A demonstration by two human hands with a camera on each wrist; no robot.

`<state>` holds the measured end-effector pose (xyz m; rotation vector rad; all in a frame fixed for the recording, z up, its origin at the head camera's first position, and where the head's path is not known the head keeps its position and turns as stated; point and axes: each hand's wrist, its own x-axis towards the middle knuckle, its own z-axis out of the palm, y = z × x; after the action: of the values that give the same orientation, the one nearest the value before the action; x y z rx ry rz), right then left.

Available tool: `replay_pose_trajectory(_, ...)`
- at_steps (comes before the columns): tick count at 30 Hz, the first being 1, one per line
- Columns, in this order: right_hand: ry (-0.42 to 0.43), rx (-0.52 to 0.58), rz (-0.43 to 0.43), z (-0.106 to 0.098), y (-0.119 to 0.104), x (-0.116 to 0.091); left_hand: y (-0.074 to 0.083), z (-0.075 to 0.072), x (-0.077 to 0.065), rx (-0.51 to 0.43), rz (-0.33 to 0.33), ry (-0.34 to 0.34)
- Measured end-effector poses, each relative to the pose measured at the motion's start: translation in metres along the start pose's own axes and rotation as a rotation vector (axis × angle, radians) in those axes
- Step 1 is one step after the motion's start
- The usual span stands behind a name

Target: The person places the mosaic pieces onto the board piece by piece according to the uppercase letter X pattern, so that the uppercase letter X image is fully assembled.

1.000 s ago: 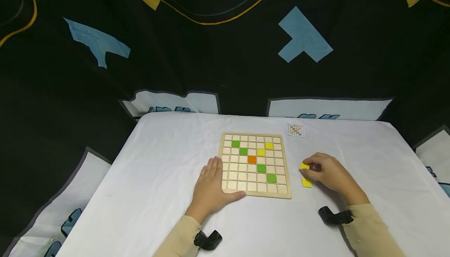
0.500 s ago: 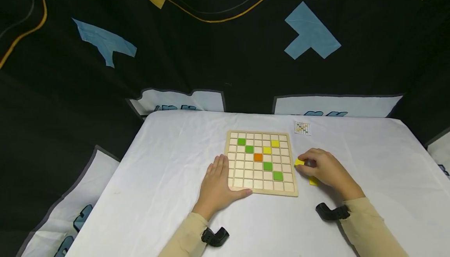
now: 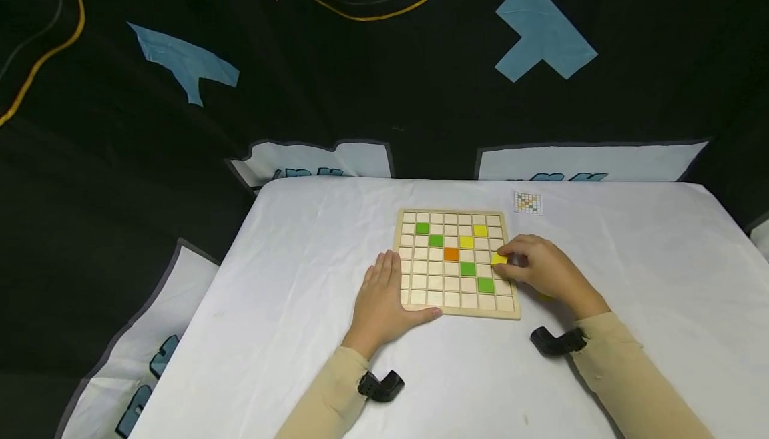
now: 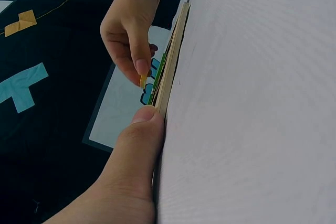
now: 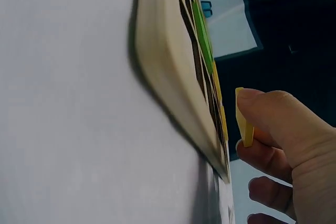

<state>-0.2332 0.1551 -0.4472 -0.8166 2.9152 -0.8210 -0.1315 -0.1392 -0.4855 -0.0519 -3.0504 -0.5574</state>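
A square wooden grid board [image 3: 459, 313] lies on the white table, filled with pale square tiles. Green tiles [image 3: 468, 269], an orange tile [image 3: 451, 254] and two yellow tiles [image 3: 466, 242] make diagonals on it. My left hand [image 3: 380, 302] rests with straight fingers along the board's left side, its thumb at the front edge. Between thumb and fingertips my right hand [image 3: 543, 269] pinches a yellow tile [image 5: 243, 121], held over the board's right side. The right wrist view shows this tile raised above the board's surface.
A small printed pattern card [image 3: 528, 203] lies behind the board to the right. Another yellow tile [image 3: 545, 297] is mostly hidden below my right hand. White cloth covers the table [image 3: 288, 259], and a dark curtain [image 3: 360, 79] hangs behind it.
My right hand has lifted the yellow tile off the table and carried it left over the board. My left hand stays at the board's left side. The head view has shifted slightly.
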Motion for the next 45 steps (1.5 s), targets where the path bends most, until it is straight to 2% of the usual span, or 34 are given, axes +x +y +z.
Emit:
replay_pose_trajectory(4, 0.001, 0.009, -0.006, 0.008, -0.007, -0.003, -0.001, -0.001, -0.006, -0.004, 0.003, -0.005)
replay_pose_trajectory(9, 0.032, 0.016, -0.061, 0.015, -0.013, 0.000, -0.003, -0.002, -0.010, 0.008, -0.003, 0.011)
replay_pose_trajectory(19, 0.023, 0.048, -0.071, 0.024, -0.024, 0.009, -0.003, -0.005, -0.008, 0.012, -0.001, 0.001)
replay_pose_trajectory(26, 0.057, 0.029, -0.103, 0.032, -0.034, 0.013, -0.008, -0.009, -0.006, 0.032, 0.007, 0.006)
replay_pose_trajectory(45, 0.086, -0.041, -0.205, 0.039, -0.050, 0.023, -0.001, -0.002, -0.002, 0.004, 0.008, 0.014)
